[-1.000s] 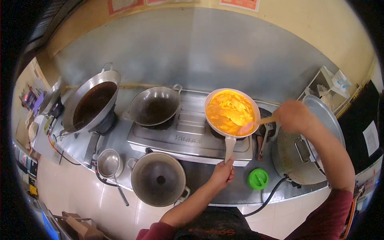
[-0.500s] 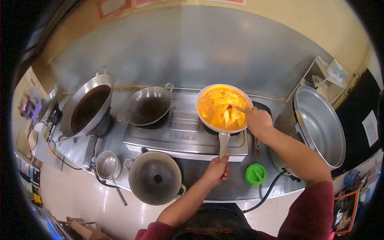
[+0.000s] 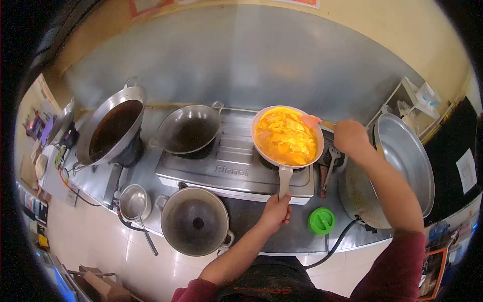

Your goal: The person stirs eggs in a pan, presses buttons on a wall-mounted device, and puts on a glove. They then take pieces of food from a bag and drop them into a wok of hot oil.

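My left hand (image 3: 276, 213) is wrapped round the pale handle of a frying pan (image 3: 285, 177) on the right burner of the steel stove (image 3: 231, 171). Yellow egg (image 3: 286, 136), in soft folds with some liquid, fills much of the pan. In my right hand (image 3: 351, 137) is the wooden handle of a spatula (image 3: 311, 121), whose pinkish head is at the pan's upper right rim. A slotted turner (image 3: 332, 160) lies on a dark surface just right of the pan.
Left of the pan stand a wok (image 3: 189, 129) and a larger wok of dark liquid (image 3: 114, 132). An empty pot (image 3: 194, 221) and a small saucepan (image 3: 135, 202) are in front. A green lid (image 3: 321, 221) lies near the front edge; large pots (image 3: 405, 166) stand right.
My right hand has moved right and slightly up, lifting the spatula head out of the egg to the rim. The egg has shifted into a more even heap. My left hand keeps its grip.
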### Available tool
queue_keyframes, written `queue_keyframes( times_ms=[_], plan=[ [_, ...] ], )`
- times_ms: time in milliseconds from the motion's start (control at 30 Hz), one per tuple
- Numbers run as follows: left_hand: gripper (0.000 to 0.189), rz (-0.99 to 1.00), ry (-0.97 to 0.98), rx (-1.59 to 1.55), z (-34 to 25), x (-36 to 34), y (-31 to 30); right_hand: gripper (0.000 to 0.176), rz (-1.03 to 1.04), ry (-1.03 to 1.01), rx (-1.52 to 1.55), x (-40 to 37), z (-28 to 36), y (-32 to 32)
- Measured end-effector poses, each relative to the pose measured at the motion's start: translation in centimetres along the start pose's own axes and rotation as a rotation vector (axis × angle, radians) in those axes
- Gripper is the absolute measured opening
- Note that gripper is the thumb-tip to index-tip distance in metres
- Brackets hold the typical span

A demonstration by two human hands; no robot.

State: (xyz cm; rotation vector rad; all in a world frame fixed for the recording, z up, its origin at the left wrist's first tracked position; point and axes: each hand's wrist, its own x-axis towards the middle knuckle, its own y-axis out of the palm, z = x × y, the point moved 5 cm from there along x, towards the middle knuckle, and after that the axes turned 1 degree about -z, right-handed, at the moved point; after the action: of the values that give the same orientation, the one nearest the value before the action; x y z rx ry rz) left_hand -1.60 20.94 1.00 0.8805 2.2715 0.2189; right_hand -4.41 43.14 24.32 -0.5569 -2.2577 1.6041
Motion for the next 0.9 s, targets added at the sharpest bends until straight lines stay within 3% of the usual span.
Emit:
queue_keyframes(
  times_ms=[167, 267, 367, 467, 567, 667, 900],
  plan=[
    [0.029, -0.025, 0.072, 0.053, -0.5, -0.1, 0.0, 0.026, -0.067, 0.130, 0.117, 4.8, 1.6, 6.3],
    [0.030, -0.016, 0.068, 0.081, -0.5, -0.1, -0.1, 0.028, -0.029, -0.046, -0.034, 7.9, 0.6, 8.9],
    [0.029, -0.005, 0.082, 0.081, -0.9, -0.6, 0.1, 0.033, 0.079, -0.089, 0.077, 12.6, -1.9, 13.1],
    [0.030, -0.001, 0.094, 0.149, -1.3, -0.5, 0.1, 0.036, 0.007, -0.305, 0.202, 14.8, -2.9, 16.4],
    [0.033, -0.027, 0.084, 0.192, -1.0, -0.3, 0.3, 0.037, 0.103, -0.374, 0.201, 12.8, -2.9, 13.2],
    [0.036, 0.006, 0.091, 0.174, -0.5, 0.3, 0.1, 0.033, 0.026, -0.459, 0.131, 10.4, -3.4, 10.7],
    [0.032, 0.047, 0.085, 0.031, 0.2, 0.2, 0.2, 0.030, -0.077, -0.393, 0.049, 2.4, -2.7, 6.4]
  ],
)
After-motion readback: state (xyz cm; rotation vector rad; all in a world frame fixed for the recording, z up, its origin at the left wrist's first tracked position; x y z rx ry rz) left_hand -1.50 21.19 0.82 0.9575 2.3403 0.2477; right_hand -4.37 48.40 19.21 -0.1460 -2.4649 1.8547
